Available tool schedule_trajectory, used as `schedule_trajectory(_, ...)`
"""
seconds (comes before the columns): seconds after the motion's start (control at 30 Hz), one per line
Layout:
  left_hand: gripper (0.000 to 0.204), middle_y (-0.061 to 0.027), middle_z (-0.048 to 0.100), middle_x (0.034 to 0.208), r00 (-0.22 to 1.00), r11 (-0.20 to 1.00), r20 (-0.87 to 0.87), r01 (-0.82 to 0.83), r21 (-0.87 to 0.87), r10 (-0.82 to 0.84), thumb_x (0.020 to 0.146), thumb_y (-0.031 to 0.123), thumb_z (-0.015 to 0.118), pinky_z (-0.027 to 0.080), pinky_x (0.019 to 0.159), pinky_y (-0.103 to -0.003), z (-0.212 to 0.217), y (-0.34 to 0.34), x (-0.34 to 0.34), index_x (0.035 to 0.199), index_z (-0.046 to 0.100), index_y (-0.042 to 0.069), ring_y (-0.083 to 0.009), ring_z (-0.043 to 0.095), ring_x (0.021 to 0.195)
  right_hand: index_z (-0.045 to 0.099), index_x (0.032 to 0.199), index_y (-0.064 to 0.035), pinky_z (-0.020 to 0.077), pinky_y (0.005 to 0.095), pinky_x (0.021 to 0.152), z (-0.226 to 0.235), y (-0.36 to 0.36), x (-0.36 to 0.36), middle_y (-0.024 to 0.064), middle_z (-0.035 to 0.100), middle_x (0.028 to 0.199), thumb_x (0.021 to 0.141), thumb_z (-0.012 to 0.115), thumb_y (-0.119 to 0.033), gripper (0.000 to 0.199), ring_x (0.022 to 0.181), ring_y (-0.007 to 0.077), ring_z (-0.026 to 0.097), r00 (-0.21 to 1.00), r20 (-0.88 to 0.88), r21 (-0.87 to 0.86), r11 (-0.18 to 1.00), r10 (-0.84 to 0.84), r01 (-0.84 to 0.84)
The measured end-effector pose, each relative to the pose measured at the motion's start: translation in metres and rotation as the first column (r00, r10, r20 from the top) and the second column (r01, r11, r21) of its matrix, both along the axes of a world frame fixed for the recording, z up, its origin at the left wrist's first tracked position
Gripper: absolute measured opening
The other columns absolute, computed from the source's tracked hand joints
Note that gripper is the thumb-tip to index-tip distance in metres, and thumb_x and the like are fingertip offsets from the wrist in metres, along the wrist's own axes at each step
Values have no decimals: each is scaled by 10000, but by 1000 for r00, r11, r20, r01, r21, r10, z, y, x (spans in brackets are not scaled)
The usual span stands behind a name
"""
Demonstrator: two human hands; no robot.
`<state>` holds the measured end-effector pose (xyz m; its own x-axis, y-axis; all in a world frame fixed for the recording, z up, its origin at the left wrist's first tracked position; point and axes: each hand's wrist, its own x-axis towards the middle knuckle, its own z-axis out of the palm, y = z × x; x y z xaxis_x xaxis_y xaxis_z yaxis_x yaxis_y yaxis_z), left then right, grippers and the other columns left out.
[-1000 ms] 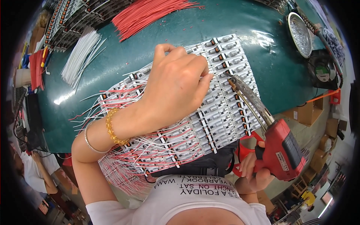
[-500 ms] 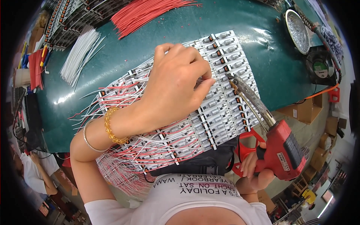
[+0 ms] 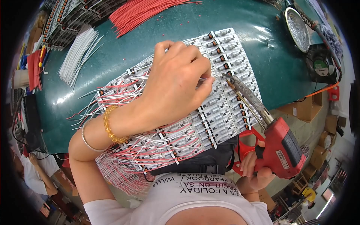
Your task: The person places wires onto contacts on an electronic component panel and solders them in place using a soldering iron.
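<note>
My left hand lies over a panel of small white circuit boards and pinches a thin white wire at its fingertips. My right hand grips a red soldering gun by its handle at the table's near edge. The gun's long dark tip points up-left and ends just right of the pinched wire. Red and white wires soldered to the boards fan out under my left forearm, which wears a beaded bracelet and a thin bangle.
The boards rest on a dark green table. A bundle of red wires and a bundle of white wires lie at the far side. A round metal dish and a small fan stand at the right.
My left hand has shifted slightly over the panel and the soldering tip has come closer to my fingertips. The right hand keeps its grip on the gun.
</note>
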<state>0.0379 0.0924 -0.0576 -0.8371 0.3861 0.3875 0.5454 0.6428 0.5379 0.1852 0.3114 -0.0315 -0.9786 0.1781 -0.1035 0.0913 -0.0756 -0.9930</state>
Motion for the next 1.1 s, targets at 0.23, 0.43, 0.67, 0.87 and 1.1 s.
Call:
schedule_trajectory(0.23,124,-37,522,744,1000,1000,-5,15,8,-15,735,114,681,334,837,-370,0,-1,0,695,572,69,-216,500,762,401,1229,109,378,229,374,-6,7,4,-12,427,454,781,609,-566,836,358,101,411,998,23,-10,998,64,-64)
schedule_trajectory(0.43,124,-41,528,746,1000,1000,-13,8,10,-8,735,116,680,334,842,-368,-2,-1,0,693,573,70,-223,501,763,392,1236,107,372,224,364,-4,4,6,-13,425,453,759,595,-608,884,360,96,410,998,26,40,998,57,-58)
schedule_trajectory(0.67,96,-57,545,758,1000,1000,-20,2,1,-2,716,113,665,342,820,-379,-1,0,0,690,588,63,-235,503,810,381,1232,100,370,215,376,2,0,2,-17,413,453,774,581,-612,869,359,93,400,996,49,41,997,71,-73)
schedule_trajectory(0.87,131,-41,559,759,991,995,-132,13,94,0,681,68,730,360,776,-346,1,1,-2,703,601,70,-225,501,787,358,1259,92,384,217,385,-6,7,11,-20,424,455,778,556,-645,903,360,95,410,1000,11,13,1000,-8,8)
schedule_trajectory(1.1,122,-14,558,674,994,993,29,104,62,-106,688,74,728,348,774,-345,2,6,4,698,608,82,-203,498,739,341,1282,97,394,219,396,-5,10,15,-23,428,461,793,538,-650,914,375,97,423,998,-5,21,998,62,-62)
